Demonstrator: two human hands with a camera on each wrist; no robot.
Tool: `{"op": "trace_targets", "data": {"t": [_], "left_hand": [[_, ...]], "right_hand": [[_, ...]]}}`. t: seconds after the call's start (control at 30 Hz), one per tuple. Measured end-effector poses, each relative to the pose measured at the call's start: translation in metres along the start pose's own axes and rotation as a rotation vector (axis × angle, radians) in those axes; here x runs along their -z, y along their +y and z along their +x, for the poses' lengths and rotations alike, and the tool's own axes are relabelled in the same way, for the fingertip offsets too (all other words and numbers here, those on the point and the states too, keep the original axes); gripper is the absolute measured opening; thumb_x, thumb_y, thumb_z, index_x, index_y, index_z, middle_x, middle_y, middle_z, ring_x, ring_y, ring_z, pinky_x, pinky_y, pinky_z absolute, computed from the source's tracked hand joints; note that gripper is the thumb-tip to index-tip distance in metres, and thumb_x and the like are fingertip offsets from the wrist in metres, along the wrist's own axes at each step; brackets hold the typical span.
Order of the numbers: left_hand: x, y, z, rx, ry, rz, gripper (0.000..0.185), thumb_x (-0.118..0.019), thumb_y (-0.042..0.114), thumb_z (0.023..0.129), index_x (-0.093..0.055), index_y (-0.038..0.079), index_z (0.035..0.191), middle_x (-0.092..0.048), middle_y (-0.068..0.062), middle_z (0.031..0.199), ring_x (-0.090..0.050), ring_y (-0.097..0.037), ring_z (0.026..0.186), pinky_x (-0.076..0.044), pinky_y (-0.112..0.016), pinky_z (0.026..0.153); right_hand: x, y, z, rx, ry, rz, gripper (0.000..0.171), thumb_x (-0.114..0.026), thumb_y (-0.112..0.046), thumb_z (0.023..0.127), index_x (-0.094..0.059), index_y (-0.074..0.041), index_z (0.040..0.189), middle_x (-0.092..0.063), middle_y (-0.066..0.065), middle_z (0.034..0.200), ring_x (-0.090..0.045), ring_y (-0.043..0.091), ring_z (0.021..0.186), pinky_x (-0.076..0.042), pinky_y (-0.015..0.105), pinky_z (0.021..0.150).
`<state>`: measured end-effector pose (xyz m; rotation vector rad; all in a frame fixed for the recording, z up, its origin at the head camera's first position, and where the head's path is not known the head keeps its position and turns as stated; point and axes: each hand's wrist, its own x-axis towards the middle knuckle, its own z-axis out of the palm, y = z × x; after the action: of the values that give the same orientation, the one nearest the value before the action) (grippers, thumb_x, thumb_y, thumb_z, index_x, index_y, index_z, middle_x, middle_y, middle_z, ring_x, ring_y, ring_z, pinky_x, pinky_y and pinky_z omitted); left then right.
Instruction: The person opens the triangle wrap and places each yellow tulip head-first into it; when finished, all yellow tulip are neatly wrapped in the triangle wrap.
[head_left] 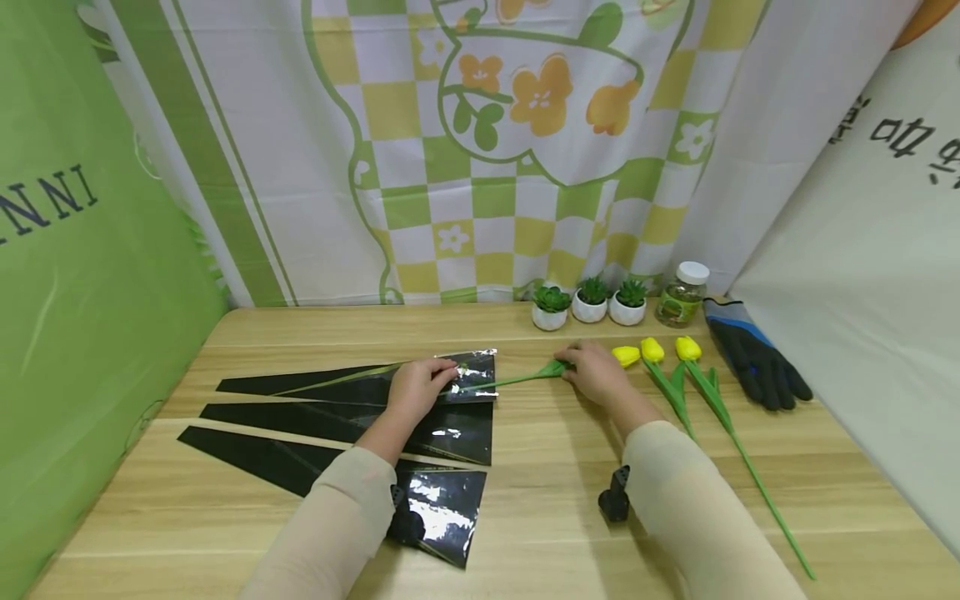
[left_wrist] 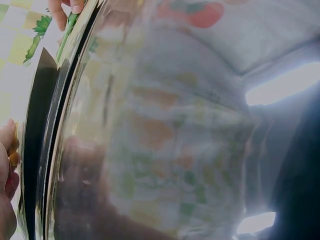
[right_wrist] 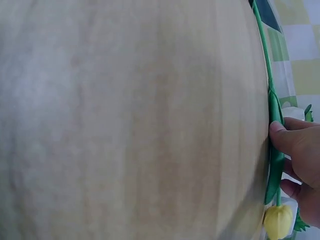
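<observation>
Three black glossy wrapping sheets lie fanned on the wooden table (head_left: 540,500). My left hand (head_left: 422,385) rests on the wide end of the top sheet (head_left: 360,385), its fingers curled at the shiny edge; the left wrist view shows those fingertips (left_wrist: 8,150) against the sheet (left_wrist: 150,130). A yellow tulip (head_left: 626,356) lies across that sheet, its green stem (head_left: 510,380) running left. My right hand (head_left: 596,372) pinches the stem just below the bloom. In the right wrist view the thumb (right_wrist: 285,136) presses the stem (right_wrist: 274,150) above the yellow bud (right_wrist: 277,221).
Two more yellow tulips (head_left: 652,350) (head_left: 687,348) lie to the right, stems pointing toward me. At the back stand three small potted succulents (head_left: 590,302) and a white-lidded jar (head_left: 681,295). A dark glove (head_left: 753,354) lies far right. Fabric backdrops enclose the table.
</observation>
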<state>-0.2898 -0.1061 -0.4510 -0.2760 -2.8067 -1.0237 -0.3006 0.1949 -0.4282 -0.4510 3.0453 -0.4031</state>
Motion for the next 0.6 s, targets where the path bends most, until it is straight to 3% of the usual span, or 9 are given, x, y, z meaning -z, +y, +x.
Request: {"op": "trace_targets", "data": {"t": [0.2,0.4,0.6], "left_hand": [[0.0,0.0,-0.001,0.0,0.005,0.004,0.027,-0.066,0.033,0.094,-0.075,0.016,0.113,-0.073,-0.004,0.116,-0.067,-0.026,0.113,-0.054,-0.045,0.097],[0.001,0.001,-0.001,-0.003,0.007,-0.007,0.026,-0.065,0.032,0.094,-0.075,0.016,0.112,-0.073,-0.004,0.115,-0.066,-0.026,0.113,-0.053,-0.045,0.098],[0.001,0.001,-0.001,-0.007,-0.002,-0.003,0.025,-0.065,0.031,0.095,-0.075,0.016,0.112,-0.073,-0.003,0.116,-0.066,-0.026,0.113,-0.053,-0.045,0.099]], "right_hand": [[0.001,-0.002,0.001,0.05,-0.019,-0.053,0.029,-0.066,-0.016,0.094,-0.068,-0.009,0.121,-0.062,0.018,0.125,-0.057,0.039,0.116,-0.046,0.054,0.102],[-0.001,-0.004,-0.003,0.044,0.037,-0.083,0.022,-0.065,-0.021,0.095,-0.07,-0.011,0.114,-0.065,0.015,0.121,-0.054,0.039,0.118,-0.042,0.058,0.103],[-0.006,-0.012,-0.007,0.034,0.085,-0.013,0.019,-0.064,-0.021,0.095,-0.071,-0.011,0.11,-0.068,0.013,0.12,-0.051,0.039,0.123,-0.033,0.06,0.11]]}}
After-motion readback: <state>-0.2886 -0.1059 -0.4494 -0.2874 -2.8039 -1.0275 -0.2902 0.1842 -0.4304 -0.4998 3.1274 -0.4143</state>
